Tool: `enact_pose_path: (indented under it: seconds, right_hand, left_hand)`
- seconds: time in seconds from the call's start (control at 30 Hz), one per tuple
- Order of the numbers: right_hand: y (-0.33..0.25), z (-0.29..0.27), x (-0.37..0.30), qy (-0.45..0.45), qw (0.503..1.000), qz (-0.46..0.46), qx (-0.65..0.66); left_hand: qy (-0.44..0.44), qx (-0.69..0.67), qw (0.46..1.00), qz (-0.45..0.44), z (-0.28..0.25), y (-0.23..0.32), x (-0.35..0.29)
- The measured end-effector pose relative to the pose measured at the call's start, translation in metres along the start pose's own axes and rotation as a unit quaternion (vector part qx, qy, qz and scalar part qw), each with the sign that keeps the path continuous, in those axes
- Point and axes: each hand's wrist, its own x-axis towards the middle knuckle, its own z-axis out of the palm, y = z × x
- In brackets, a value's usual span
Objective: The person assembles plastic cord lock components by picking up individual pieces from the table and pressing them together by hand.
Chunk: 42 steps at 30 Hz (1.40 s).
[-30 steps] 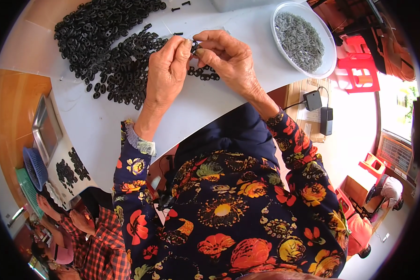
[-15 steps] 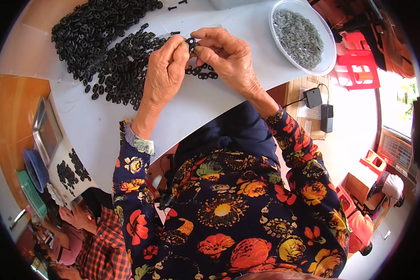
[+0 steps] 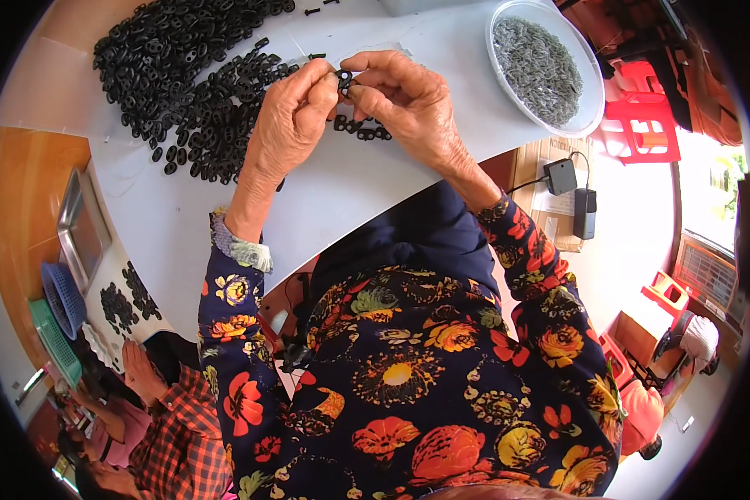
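Observation:
A small black oval part with round holes is pinched between the fingertips of both my hands, above the white table. My left hand grips its left side and my right hand its right side, both with fingers closed. Just below my fingertips lie several similar black parts. To the left spreads a large heap of these black two-hole parts. A small black pin-like piece lies beyond my left fingers. Fingertips cover part of the held piece.
At the right stands a round clear tub filled with small greyish translucent pieces. Cardboard boxes with black adapters and red stools are beyond. At lower left, a person in a checked shirt sits near a metal tray and baskets.
The held black part has turned slightly between my fingers, showing more of its holes. My left forearm has shifted slightly left. The co-worker's hand at lower left has moved up.

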Motion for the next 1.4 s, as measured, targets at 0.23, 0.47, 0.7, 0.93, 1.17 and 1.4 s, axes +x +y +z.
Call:
enact_pose_path:
  seconds: [0.23,0.47,0.7,0.93,1.17,1.4]
  right_hand:
    - [-0.0021,-0.0021,0.0006,-0.008,1.0,0.004,-0.001]
    - [-0.0009,-0.0013,0.0013,0.001,0.999,0.026,0.022]
    - [0.0,-0.0031,0.0015,0.005,1.0,0.015,0.016]
    - [0.0,-0.0033,0.0008,-0.01,0.999,0.02,0.03]
    - [0.0024,-0.0009,0.0011,-0.012,1.0,0.004,0.027]
    - [0.001,0.0047,0.0002,-0.016,0.998,0.012,0.053]
  left_hand:
    - [0.001,-0.008,1.0,0.016,-0.0017,-0.0016,-0.0001]
    - [0.003,0.004,1.0,0.027,0.0024,-0.0014,-0.0008]
    - [0.005,0.008,0.999,0.04,0.004,-0.0002,-0.001]
    - [-0.005,0.003,1.0,0.003,0.0018,-0.003,-0.001]
    - [0.014,-0.015,1.0,0.018,0.003,-0.0012,-0.0012]
    - [0.012,-0.002,1.0,0.006,0.003,-0.0014,-0.0018]
